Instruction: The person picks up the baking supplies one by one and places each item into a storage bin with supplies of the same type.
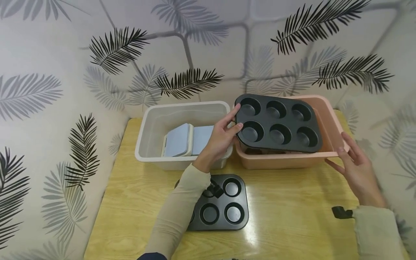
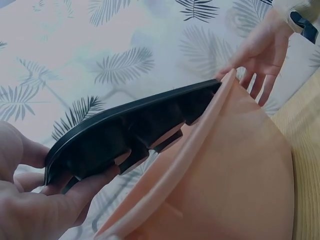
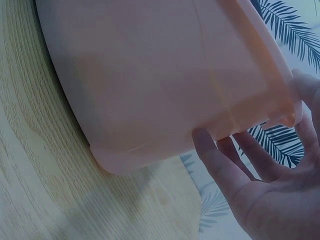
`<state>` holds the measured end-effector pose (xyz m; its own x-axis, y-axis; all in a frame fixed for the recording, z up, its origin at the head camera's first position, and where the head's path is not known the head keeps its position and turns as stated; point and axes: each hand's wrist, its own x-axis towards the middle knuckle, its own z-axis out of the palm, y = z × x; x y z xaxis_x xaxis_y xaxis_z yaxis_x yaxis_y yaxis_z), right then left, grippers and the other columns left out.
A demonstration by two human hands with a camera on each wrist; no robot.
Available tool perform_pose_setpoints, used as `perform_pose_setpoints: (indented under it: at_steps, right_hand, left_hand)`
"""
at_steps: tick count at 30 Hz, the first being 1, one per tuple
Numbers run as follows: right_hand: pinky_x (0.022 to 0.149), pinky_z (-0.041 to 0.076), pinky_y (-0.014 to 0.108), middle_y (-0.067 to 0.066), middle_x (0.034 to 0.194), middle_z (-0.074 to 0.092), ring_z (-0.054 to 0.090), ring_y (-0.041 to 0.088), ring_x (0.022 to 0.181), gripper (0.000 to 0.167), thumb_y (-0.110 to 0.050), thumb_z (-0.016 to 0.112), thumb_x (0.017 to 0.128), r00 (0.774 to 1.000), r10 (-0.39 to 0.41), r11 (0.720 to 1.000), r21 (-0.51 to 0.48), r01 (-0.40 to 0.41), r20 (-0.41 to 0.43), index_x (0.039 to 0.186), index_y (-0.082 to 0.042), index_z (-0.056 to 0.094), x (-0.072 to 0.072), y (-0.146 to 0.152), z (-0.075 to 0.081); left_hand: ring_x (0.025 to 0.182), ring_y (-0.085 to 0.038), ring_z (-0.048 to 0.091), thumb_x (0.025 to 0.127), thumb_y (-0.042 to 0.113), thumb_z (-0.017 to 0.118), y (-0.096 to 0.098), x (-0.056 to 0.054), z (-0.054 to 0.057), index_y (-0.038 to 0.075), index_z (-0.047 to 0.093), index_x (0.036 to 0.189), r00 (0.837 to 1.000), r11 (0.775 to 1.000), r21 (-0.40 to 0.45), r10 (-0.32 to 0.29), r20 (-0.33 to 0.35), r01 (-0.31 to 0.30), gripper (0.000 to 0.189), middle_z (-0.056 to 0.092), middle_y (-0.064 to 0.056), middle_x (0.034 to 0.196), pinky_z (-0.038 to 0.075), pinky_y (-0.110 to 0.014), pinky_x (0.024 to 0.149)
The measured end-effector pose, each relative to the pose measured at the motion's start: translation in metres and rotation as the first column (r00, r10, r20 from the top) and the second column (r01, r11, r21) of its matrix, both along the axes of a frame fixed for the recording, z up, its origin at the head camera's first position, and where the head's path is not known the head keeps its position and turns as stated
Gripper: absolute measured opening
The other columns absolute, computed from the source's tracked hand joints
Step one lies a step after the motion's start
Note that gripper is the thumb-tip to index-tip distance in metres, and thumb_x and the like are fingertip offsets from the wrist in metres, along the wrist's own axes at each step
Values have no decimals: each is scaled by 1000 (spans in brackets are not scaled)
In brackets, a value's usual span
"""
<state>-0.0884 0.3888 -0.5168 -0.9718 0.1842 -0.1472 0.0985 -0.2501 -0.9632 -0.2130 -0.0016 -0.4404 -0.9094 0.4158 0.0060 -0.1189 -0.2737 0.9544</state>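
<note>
A dark six-cup muffin pan (image 1: 290, 121) lies tilted over the pink plastic bin (image 1: 279, 161), covering most of its opening. My left hand (image 1: 222, 139) grips the pan's left end, thumb and fingers on opposite faces; the left wrist view shows the pan (image 2: 125, 132) edge-on above the bin's rim. At the bin's right front corner, my right hand (image 1: 359, 171) holds the rim, its fingers against the outer wall in the right wrist view. A second muffin pan (image 1: 221, 213) rests on the table in front, partly hidden beneath the left forearm.
To the left of the pink bin stands a whitish bin (image 1: 143, 146) with pale blue, flat-topped objects (image 1: 178, 141) inside. Both bins sit at the back of the wooden table (image 1: 286, 202), close to a wall covering (image 1: 208, 50) printed with leaves.
</note>
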Motion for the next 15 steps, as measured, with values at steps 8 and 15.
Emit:
perform_pose_setpoints:
  at_steps: [8, 15]
  right_hand:
    - [86, 63, 17, -12, 185, 2, -8, 13, 171, 65, -14, 52, 116, 998, 36, 999, 6, -36, -46, 174, -31, 29, 0, 2, -1]
    - [87, 64, 19, -9, 185, 5, -2, 13, 172, 64, -12, 51, 116, 997, 41, 999, -21, -42, -67, 174, -29, 31, 2, 3, -1]
  left_hand:
    - [94, -10, 67, 112, -1, 55, 15, 0, 5, 21, 38, 172, 1000, 998, -64, 27, 10, -26, 65, 50, 1, 113, 60, -20, 75]
    - [101, -14, 66, 112, -1, 55, 25, -2, 1, 23, 35, 173, 999, 996, -91, 18, 50, -13, 68, 51, 3, 114, 64, -20, 78]
